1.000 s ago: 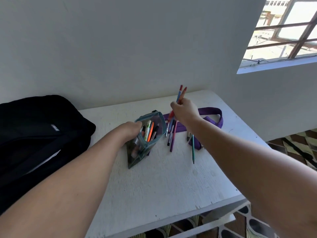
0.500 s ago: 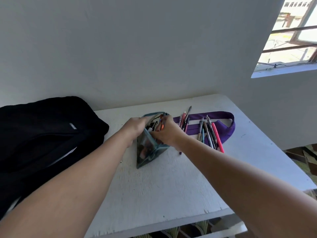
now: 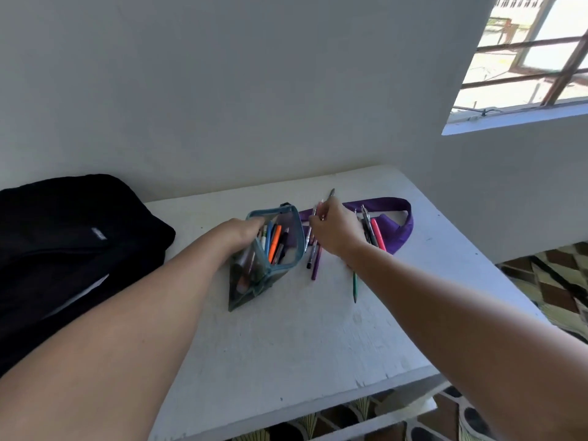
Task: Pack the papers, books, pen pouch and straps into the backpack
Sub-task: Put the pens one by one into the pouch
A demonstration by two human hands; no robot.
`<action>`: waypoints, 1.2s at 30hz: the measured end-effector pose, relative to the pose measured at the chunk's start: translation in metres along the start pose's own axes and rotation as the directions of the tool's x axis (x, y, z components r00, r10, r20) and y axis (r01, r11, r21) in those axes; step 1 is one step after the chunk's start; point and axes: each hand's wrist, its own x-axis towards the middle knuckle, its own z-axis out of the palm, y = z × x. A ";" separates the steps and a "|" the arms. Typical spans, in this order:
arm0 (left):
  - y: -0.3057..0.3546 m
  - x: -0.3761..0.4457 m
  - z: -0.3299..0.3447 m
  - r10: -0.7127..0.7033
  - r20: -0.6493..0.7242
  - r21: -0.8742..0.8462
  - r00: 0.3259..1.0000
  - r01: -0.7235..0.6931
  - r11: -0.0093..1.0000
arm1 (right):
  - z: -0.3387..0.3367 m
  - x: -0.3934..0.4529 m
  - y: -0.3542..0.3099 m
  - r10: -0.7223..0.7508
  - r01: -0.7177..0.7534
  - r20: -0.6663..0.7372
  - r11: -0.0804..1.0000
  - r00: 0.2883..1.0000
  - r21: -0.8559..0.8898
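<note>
Bright daylight from the overexposed window (image 3: pixel 525 55); wide-angle bending, soft edges.

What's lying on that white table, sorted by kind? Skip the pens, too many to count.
Backpack: 1
Pen pouch: 1
Purple strap: 1
Total: 3
The pouch stands open with pens inside; more pens lie loose beside it.
</note>
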 end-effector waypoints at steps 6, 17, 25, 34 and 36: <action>0.002 0.010 0.002 0.018 -0.015 0.086 1.000 -0.017 0.996 | 0.002 0.007 0.020 0.099 -0.044 0.191 0.961 0.977 -0.272; -0.007 0.016 0.004 0.017 0.024 0.133 1.000 -0.020 0.991 | 0.004 0.009 0.011 0.144 -0.061 0.234 0.942 0.961 -0.331; -0.012 0.019 0.005 0.007 0.027 0.140 1.000 -0.011 0.990 | 0.008 0.010 -0.004 0.194 -0.150 0.185 0.962 0.963 -0.229; -0.013 0.024 0.005 0.016 0.029 0.193 0.999 -0.022 0.981 | 0.010 0.019 -0.011 0.272 -0.198 0.252 0.938 0.929 -0.283; -0.011 0.024 0.006 0.020 0.023 0.211 1.000 -0.025 0.977 | 0.010 0.019 -0.013 0.278 -0.201 0.259 0.936 0.925 -0.289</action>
